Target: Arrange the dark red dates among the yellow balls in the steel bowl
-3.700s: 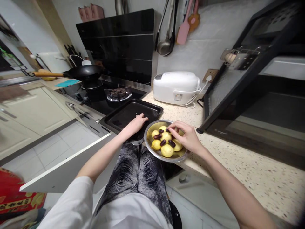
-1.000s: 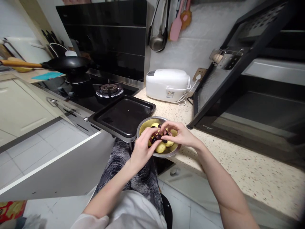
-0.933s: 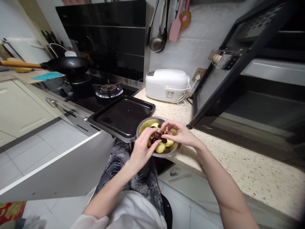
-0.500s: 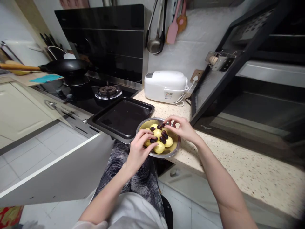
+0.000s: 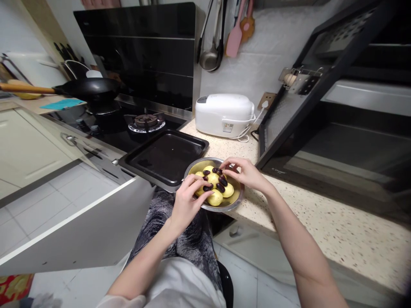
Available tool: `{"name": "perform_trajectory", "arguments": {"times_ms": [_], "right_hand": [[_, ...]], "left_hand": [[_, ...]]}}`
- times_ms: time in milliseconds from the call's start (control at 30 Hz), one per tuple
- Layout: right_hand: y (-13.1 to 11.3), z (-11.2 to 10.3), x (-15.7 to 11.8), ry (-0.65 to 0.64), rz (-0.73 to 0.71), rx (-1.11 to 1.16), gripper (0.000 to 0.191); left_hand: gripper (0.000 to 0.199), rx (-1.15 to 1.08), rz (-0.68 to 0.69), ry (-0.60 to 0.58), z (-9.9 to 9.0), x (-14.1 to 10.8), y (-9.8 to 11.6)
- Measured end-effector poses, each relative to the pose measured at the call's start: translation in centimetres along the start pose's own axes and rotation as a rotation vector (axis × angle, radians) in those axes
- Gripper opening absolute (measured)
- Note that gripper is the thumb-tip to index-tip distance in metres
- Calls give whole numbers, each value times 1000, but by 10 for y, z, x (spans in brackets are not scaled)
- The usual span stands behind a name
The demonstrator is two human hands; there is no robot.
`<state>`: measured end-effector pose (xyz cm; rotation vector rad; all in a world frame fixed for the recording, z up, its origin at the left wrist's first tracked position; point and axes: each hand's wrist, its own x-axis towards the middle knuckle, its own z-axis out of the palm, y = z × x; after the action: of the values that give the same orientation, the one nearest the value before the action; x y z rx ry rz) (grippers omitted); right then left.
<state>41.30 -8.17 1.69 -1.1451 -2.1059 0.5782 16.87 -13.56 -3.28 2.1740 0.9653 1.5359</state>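
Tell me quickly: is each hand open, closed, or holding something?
Left hand: partly curled at a dark fruit; grip can't be told.
Right hand: partly curled at another dark fruit; grip can't be told.

Wearer is sporting a plain white top (image 5: 188, 284), its cloth looking light and loose, creasing in soft folds across the front. Left sleeve (image 5: 123, 300) is matching it in white, reading as thin, faintly sheer fabric and ending near the elbow. Left forearm (image 5: 146, 259) and right forearm (image 5: 298, 239) are showing bare, both slim and tapering smoothly toward the wrist. Left hand (image 5: 186, 200) and right hand (image 5: 247, 173) are likewise showing bare, their fingers appearing slender. Trousers (image 5: 167, 220) are covering both legs; black, grey and whitish streaks are swirling over them, the fine wavy lines giving a marbled look.
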Motion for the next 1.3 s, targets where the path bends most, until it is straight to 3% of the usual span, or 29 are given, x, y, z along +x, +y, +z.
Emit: {"name": "perform_trajectory", "arguments": {"times_ms": [333,767,1133,1300], "right_hand": [[-2,0,0,-23,14,28,12],[3,7,0,16,-20,42,10],[1,4,1,-17,4,46,12],[2,4,1,-17,6,52,11]], "left_hand": [[13,-51,-11,-18,1,1,0],[8,-6,-25,92,-11,14,-13],[22,-46,31,-119,-3,67,-33],[30,7,61,-285,4,80,-41]]}}
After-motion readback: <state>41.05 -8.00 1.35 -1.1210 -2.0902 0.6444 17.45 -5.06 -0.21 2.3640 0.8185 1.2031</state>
